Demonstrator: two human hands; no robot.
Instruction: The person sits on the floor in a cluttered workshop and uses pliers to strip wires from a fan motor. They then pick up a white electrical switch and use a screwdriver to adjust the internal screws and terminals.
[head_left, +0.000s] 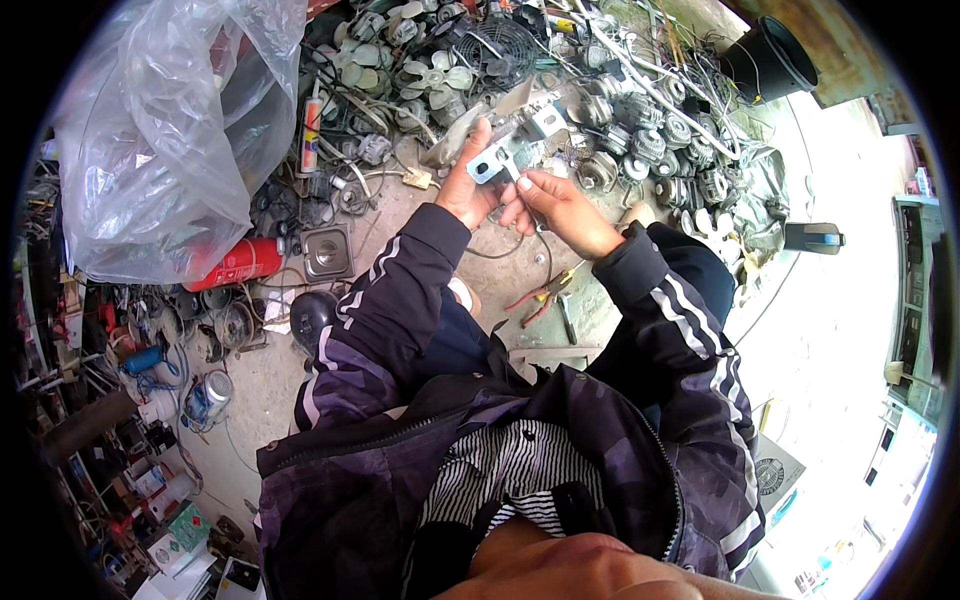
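Both hands, left [468,190] and right [553,203], hold a metal bracket [512,147].

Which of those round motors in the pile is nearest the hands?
The grey ribbed round motor just beyond the right hand, right of the metal bracket; the others lie farther back and right.

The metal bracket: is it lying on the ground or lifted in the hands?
Lifted. The metal bracket is gripped by the left hand, with the right hand at its lower edge, above the floor.

One red cylinder [237,263], one clear plastic bag [165,130], one pair of pliers [541,296], one black bucket [770,58].
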